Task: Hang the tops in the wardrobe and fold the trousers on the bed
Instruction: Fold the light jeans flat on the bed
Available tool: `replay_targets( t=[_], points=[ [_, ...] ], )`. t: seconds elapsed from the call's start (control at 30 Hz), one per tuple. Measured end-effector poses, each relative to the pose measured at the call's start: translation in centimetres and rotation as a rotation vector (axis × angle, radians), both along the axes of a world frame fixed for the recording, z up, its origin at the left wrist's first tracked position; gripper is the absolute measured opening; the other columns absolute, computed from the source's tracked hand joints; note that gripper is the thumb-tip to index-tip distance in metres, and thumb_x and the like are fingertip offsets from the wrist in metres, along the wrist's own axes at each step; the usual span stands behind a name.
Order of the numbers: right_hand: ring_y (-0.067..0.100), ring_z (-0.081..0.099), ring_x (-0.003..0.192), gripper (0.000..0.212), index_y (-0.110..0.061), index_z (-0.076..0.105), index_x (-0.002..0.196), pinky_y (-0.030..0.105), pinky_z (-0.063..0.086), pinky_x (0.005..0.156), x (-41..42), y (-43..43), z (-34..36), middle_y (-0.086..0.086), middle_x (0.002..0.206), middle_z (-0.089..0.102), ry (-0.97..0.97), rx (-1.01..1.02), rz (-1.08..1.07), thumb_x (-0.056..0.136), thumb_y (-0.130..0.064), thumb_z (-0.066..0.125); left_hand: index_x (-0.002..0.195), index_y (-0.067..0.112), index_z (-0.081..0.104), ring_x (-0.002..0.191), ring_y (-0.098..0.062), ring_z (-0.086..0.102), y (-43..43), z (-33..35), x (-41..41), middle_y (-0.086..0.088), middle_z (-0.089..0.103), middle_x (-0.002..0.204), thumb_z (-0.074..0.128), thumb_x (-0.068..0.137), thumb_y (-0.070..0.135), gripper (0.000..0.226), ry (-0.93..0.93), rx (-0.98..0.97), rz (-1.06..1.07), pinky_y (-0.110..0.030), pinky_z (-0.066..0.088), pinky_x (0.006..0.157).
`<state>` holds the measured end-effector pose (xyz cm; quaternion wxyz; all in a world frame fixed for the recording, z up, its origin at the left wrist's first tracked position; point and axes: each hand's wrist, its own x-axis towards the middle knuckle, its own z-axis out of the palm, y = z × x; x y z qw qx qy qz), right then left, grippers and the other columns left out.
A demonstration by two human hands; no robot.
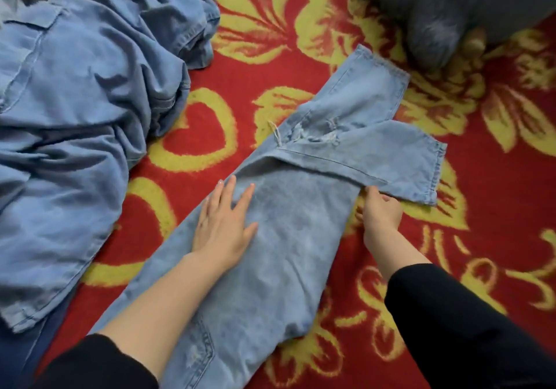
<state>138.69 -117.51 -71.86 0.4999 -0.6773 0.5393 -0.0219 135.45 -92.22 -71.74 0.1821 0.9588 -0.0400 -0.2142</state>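
**A:** What lies on the bed [301, 66]?

**B:** The largest thing is a crumpled heap of blue denim garments [75, 118] toward its left side. A grey garment [451, 6] sits at the far right. The trousers [288, 238], pale jeans, lie slantwise in the middle, with one leg end folded across.

**A:** How will they handle?

**B:** Probably soft but weighty. Denim holds a crease, and it should not slide on the fuzzy cover. Hems and waistband look like the best holds.

**A:** And the person's hands?

**B:** The left hand [224, 226] presses flat on the cloth, fingers [245, 197] straight and spread. The right hand [380, 214] pinches the folded leg's edge with its fingers curled, though the grip itself is partly hidden.

**A:** Any writing?

**B:** No label or brand can be read.
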Motion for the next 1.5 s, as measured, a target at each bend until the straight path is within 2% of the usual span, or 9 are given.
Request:
replay_targets(
  t=[0.13, 0.27, 0.37, 0.47, 0.57, 0.73, 0.93, 1.07, 1.5],
  points=[
    [0.014, 0.057, 0.055, 0.018, -0.01, 0.051, 0.078, 0.024, 0.043, 0.043, 3.0, -3.2, 0.2, 0.003, 0.071, 0.058, -0.215, 0.266, -0.474, 0.084, -0.014, 0.067, 0.152, 0.027, 0.0, 0.146, -0.022, -0.016, -1.8, -1.9, 2.9, 0.001, -0.018, 0.159, 0.043, 0.093, 0.054, 0.078, 0.022, 0.055, -0.037, -0.044, -0.002, 0.118],
    [0.02, 0.058, 0.058, 0.032, -0.007, 0.053, 0.103, 0.03, 0.047, 0.053, 8.4, -5.3, 2.6, 0.006, 0.075, 0.062, -0.305, 0.13, -0.514, 0.074, -0.007, 0.066, 0.152, 0.027, 0.0, 0.145, -0.021, -0.018, -1.8, -2.6, 4.6, 0.001, -0.021, 0.158, 0.046, 0.084, 0.066, 0.091, 0.012, 0.079, -0.054, -0.049, 0.0, 0.116],
    [0.022, 0.062, 0.083, 0.03, -0.007, 0.055, 0.105, 0.034, 0.053, 0.073, 13.6, -5.3, 5.4, 0.005, 0.096, 0.062, -0.33, -0.019, -0.267, 0.078, -0.011, 0.066, 0.152, 0.03, -0.002, 0.144, -0.019, -0.021, -1.3, -2.4, 5.7, 0.002, -0.023, 0.157, 0.05, 0.078, 0.071, 0.099, 0.031, 0.065, -0.083, -0.05, -0.002, 0.116],
    [0.021, 0.064, 0.067, 0.01, -0.011, 0.055, 0.085, 0.03, 0.052, 0.055, 18.8, -4.7, 6.4, 0.006, 0.079, 0.061, -0.401, 0.053, 0.04, 0.083, -0.012, 0.064, 0.148, 0.036, -0.011, 0.141, -0.015, -0.026, -1.0, -2.2, 6.1, 0.004, -0.025, 0.156, 0.053, 0.075, 0.072, 0.104, 0.049, 0.032, -0.092, -0.05, -0.003, 0.116],
    [0.017, 0.055, 0.071, 0.025, -0.003, 0.063, 0.108, 0.026, 0.046, 0.057, 21.0, -3.5, 5.4, 0.002, 0.079, 0.055, -0.268, 0.13, 0.291, 0.087, -0.017, 0.063, 0.144, 0.04, -0.015, 0.136, -0.009, -0.027, -1.0, -2.6, 6.3, 0.007, -0.025, 0.154, 0.046, 0.065, 0.084, 0.109, 0.043, 0.013, -0.074, -0.052, 0.0, 0.116],
    [0.016, 0.059, 0.104, 0.046, -0.01, 0.052, 0.134, 0.023, 0.044, 0.077, 18.9, -3.1, 1.1, 0.003, 0.121, 0.059, -0.068, -0.273, 0.638, 0.089, -0.017, 0.057, 0.145, 0.039, -0.013, 0.138, -0.011, -0.022, -0.8, -2.8, 6.6, 0.008, -0.022, 0.151, 0.019, 0.053, 0.089, 0.109, 0.026, 0.044, -0.09, -0.053, 0.009, 0.115],
    [0.027, 0.01, 0.147, 0.06, -0.034, 0.019, 0.151, 0.045, 0.015, 0.117, 17.2, -1.0, -0.9, 0.013, 0.159, 0.012, 0.169, -0.541, 1.1, 0.096, -0.05, 0.036, 0.15, 0.033, -0.001, 0.146, -0.025, -0.007, -0.9, -2.7, 6.8, -0.004, -0.006, 0.159, 0.024, 0.059, 0.087, 0.109, 0.029, 0.042, -0.123, -0.059, 0.016, 0.112],
    [0.025, -0.019, 0.147, 0.066, -0.036, -0.005, 0.153, 0.043, -0.009, 0.118, 12.6, 0.5, -2.2, 0.009, 0.16, -0.016, 0.23, -0.612, 1.21, 0.098, -0.056, 0.026, 0.147, 0.032, -0.016, 0.146, -0.026, -0.015, -1.1, -2.2, 7.1, -0.004, -0.018, 0.158, 0.04, 0.067, 0.082, 0.11, 0.096, 0.107, -0.16, -0.055, 0.009, 0.115],
    [0.028, -0.025, 0.145, 0.062, -0.055, 0.001, 0.146, 0.044, -0.011, 0.118, -8.7, 8.3, -0.5, 0.003, 0.159, -0.023, 0.287, -0.533, 1.471, 0.094, -0.059, 0.036, 0.151, 0.036, 0.012, 0.147, -0.023, -0.006, 3.8, -0.2, 2.0, 0.003, -0.002, 0.16, 0.073, 0.077, 0.043, 0.096, 0.178, -0.052, -0.093, -0.051, 0.017, 0.116]
  ],
)
